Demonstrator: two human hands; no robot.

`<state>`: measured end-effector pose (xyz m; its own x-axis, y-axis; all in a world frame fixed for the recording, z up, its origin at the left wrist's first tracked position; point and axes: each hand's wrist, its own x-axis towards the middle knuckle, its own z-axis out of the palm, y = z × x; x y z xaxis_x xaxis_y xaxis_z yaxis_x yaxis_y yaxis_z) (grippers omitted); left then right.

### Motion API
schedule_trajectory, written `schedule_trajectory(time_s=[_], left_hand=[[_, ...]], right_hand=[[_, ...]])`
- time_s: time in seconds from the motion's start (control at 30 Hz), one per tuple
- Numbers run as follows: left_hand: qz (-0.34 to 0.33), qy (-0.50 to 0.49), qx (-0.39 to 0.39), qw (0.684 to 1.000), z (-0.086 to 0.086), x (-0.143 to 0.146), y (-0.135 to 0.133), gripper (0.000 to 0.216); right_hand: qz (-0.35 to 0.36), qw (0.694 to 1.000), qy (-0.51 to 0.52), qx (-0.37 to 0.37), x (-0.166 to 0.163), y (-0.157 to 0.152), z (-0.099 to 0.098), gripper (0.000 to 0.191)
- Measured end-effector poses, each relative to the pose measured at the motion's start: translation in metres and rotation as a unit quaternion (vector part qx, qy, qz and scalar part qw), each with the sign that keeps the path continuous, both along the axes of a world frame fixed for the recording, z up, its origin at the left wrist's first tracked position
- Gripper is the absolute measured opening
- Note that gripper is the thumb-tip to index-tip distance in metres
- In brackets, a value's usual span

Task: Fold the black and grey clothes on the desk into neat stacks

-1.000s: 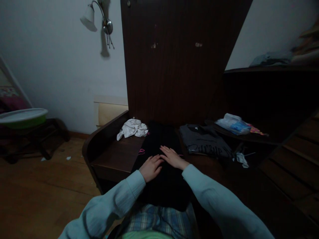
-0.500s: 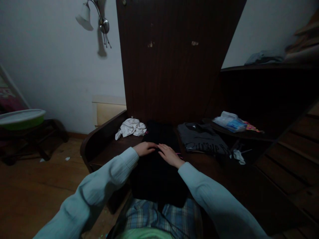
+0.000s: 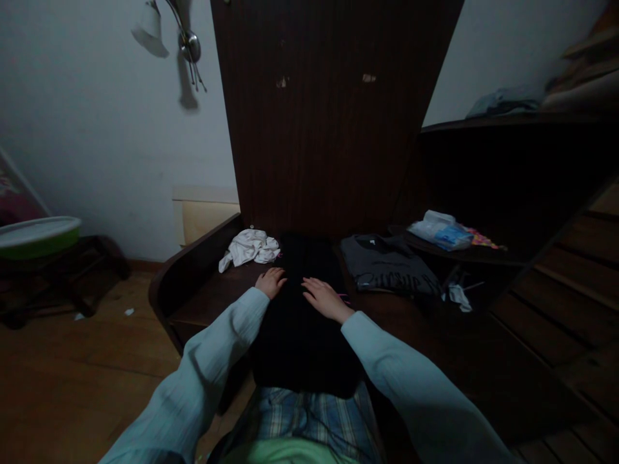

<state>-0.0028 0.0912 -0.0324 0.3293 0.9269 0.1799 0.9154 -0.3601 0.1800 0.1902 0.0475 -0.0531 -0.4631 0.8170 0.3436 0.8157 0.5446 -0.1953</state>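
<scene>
A black garment (image 3: pixel 304 348) with small pink marks lies stretched out before me, from the back of the dark wooden desk (image 3: pixel 207 299) to over my lap. Its exact kind is too dark to make out. My left hand (image 3: pixel 271 281) rests at its left edge, fingers extended. On its right half my right hand (image 3: pixel 327 299) lies flat, fingers spread. Neither hand grips anything. To the right is a folded dark grey T-shirt (image 3: pixel 389 264) with black lettering. A crumpled white cloth (image 3: pixel 249 249) sits to the left, at the back.
A low shelf on the right holds a plastic packet (image 3: pixel 441 231) and a colourful item. Below it is a crumpled white scrap (image 3: pixel 458 296). A green basin (image 3: pixel 39 238) stands on a stool at far left. The desk's raised side (image 3: pixel 193 254) borders the left.
My left hand has moved left, away from the right hand, to the garment's left edge. My right hand stays nearly in place. The view has shifted slightly.
</scene>
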Motion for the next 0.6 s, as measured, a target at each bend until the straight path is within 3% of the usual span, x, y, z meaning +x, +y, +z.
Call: schedule_trajectory(time_s=[0.07,0.23,0.5,0.6], left_hand=[[0.024,-0.017,0.014,0.999,-0.001,-0.004,0.003,0.026],[0.153,-0.01,0.043,0.987,0.002,-0.01,0.008,0.02],[0.134,-0.043,0.087,0.986,0.003,-0.013,0.006,0.018],[0.038,0.006,0.083,0.996,0.008,-0.01,0.007,0.028]], right_hand=[[0.001,1.0,0.002,-0.002,0.0,0.0,0.0,0.037],[0.001,1.0,0.007,0.002,0.001,0.0,0.0,0.036],[0.002,1.0,0.015,0.004,0.001,0.0,0.0,0.034],[0.005,1.0,0.016,0.005,0.001,0.0,-0.001,0.034]])
